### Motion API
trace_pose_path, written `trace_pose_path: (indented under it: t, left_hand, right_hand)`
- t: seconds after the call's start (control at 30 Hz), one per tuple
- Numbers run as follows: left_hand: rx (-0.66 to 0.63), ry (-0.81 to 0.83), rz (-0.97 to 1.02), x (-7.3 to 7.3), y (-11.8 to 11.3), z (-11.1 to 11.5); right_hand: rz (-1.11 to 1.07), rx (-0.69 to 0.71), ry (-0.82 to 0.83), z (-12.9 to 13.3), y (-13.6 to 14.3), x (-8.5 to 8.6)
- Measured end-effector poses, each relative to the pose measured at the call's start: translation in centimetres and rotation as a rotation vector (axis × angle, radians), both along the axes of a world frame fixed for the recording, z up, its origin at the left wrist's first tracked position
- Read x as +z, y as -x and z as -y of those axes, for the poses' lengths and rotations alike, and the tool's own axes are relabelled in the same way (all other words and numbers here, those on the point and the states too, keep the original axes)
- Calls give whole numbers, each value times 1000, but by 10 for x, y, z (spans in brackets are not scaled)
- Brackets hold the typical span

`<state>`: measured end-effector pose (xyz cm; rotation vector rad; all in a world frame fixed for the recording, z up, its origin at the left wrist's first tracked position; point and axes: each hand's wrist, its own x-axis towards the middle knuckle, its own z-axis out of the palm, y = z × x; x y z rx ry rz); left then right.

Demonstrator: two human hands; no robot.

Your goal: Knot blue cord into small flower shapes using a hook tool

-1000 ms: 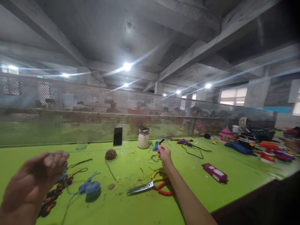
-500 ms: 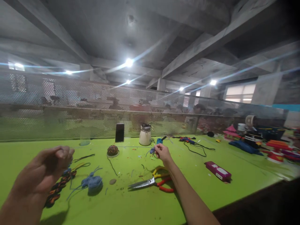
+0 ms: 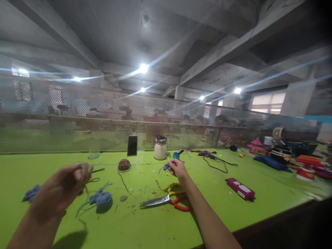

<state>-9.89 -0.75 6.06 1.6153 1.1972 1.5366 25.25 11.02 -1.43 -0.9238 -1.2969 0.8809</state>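
A thin pale thread (image 3: 145,164) stretches level across the green table between my two hands. My left hand (image 3: 67,183) is raised at the left, fingers curled and pinched at the thread's end. In my right hand (image 3: 177,168), thumb and forefinger pinch beside a small blue-purple yarn piece (image 3: 165,167). Below my right hand lie scissors (image 3: 155,202) with yellow and red handles. A blue yarn bundle (image 3: 104,200) lies right of my left hand, and another blue yarn piece (image 3: 31,193) is partly hidden behind it. A brown yarn ball (image 3: 124,165) sits beyond.
Near the mesh divider stand a phone (image 3: 132,145) and a cream jar (image 3: 160,149). A teal bottle (image 3: 176,155), dark cords (image 3: 215,159) and a purple packet (image 3: 240,188) lie to the right. Assorted items crowd the far right.
My left hand has moved right, now covering the dark braided piece and uncovering blue yarn at its left. My right hand and the small yarn piece have shifted slightly left.
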Motion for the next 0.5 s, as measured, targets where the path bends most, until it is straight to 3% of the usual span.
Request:
trace_pose_path:
  t: [0.1,0.13,0.2,0.3,0.37,0.43,0.5]
  left_hand:
    - [-102,-58,422,7,-23,3]
    - [-105,-33,471,7,-28,1]
    - [24,43,313,4,-30,-6]
    - [440,70,-206,-7,-22,-18]
    - [573,136,-278,-13,-16,-22]
    - [414,162,-31,-15,-15,-22]
    - [141,123,236,-12,-18,-19]
  right_hand:
    - [8,18,3,1,3,0]
    - [12,24,3,2,3,0]
    - [19,35,-2,4,4,2]
    - [29,48,-13,6,6,4]
    - [36,56,-19,6,8,5]
    - [44,67,-22,7,10,5]
    - [53,82,-23,8,13,4]
